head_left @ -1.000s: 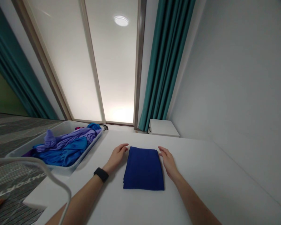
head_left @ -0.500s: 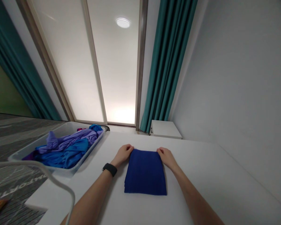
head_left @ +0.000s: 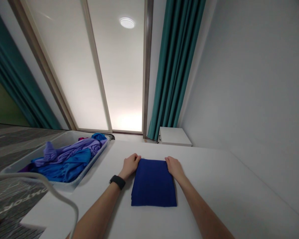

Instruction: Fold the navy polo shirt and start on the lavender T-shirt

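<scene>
We are holding our left hand and right hand on the two far corners of the folded blue cloth, which is lying flat on the white worktop directly in front of us. A second ago both hands were lying open and flat just beside the cloth. Now the fingers of each hand are curling shut over a corner, knuckles raised. The fingertips are probably tucking under the fabric, though the knuckles are hiding them. The cloth itself is lying where it lay before, its layered edge facing us. At our left, a grey tray is carrying loose blue and purple garments, well apart from the cloth.
</scene>
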Demonstrator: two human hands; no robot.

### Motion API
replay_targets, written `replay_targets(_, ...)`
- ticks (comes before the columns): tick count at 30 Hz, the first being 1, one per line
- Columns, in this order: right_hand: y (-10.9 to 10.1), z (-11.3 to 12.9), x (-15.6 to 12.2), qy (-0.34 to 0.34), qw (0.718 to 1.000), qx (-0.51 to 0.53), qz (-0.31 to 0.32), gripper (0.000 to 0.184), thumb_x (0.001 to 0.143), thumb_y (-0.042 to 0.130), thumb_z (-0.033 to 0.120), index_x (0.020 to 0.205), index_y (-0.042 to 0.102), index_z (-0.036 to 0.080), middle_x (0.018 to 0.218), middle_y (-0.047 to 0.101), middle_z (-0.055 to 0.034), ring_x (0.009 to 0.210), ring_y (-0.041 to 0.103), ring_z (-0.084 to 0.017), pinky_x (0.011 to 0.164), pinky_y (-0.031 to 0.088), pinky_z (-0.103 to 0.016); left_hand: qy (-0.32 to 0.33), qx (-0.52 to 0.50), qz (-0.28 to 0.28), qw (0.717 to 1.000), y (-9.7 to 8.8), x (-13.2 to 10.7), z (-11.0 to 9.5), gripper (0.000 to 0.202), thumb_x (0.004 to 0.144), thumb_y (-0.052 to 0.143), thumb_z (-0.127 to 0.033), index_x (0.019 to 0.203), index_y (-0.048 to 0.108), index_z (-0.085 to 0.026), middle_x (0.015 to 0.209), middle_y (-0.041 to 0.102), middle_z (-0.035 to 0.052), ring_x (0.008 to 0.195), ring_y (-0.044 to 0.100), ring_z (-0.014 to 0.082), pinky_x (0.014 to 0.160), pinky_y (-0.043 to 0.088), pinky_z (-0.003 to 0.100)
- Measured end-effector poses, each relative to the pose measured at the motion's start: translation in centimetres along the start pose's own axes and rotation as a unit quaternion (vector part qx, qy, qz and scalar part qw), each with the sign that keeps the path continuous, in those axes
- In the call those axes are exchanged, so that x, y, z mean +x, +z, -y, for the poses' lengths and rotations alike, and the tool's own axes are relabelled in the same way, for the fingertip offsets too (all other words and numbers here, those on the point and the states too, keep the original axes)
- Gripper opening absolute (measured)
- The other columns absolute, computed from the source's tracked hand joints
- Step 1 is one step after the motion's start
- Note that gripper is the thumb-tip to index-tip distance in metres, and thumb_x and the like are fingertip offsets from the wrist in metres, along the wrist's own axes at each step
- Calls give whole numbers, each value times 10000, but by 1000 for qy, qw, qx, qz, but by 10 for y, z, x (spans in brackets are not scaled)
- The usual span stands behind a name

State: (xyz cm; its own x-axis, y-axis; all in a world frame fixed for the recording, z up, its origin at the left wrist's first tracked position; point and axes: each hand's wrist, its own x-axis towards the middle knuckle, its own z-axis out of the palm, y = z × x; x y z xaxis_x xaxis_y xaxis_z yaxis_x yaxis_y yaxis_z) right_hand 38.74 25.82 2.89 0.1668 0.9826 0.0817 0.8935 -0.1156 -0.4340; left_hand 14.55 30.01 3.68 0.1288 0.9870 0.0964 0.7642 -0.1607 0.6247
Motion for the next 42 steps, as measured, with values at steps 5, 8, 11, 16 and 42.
replay_targets(5, 1, -3, -1, -3, 997, 64, -35, 345, 964, 392, 307, 752, 640, 196, 830, 710, -117, 818, 655, -239, 764, 427, -325, 16, -11, -15, 1000, -2, -3, 1, 308, 914, 427, -392, 712, 564, -203, 718, 651, 37, 710, 589, 205, 687, 382, 285)
replay_targets(8, -2, -9, -5, -3, 989, 133, -69, 363, 949, 331, 319, 812, 646, 202, 832, 705, -91, 821, 644, -219, 768, 457, -318, 54, -45, -9, 997, -8, -9, 5, 338, 919, 387, -400, 715, 571, -202, 726, 657, 37, 727, 598, 208, 682, 402, 285)
replay_targets(11, -2, -17, -14, 5, 973, 206, -103, 456, 953, 229, 351, 1011, 651, 190, 983, 707, -100, 907, 651, -204, 765, 505, -317, 84, -99, 3, 992, -14, -14, 8, 366, 915, 374, -421, 773, 622, -193, 769, 685, 47, 754, 615, 220, 702, 429, 295)
replay_targets(16, 14, -16, -27, -8, 907, 411, -90, 499, 955, 285, 493, 1276, 569, 237, 1313, 605, -95, 1199, 569, -212, 936, 503, -388, 70, -97, 12, 993, -14, -19, 8, 396, 917, 384, -444, 919, 694, -198, 931, 734, 64, 879, 653, 241, 816, 443, 313)
replay_targets(42, -22, 12, -125, -39, 997, -59, 1, 504, 998, 240, 319, 1460, 386, 180, 898, 745, -105, 760, 715, -255, 676, 476, -335, 175, 81, 26, 981, -30, -122, -13, 410, 978, 354, -374, 1307, 525, -200, 1210, 653, 110, 1082, 611, 265, 942, 435, 425)
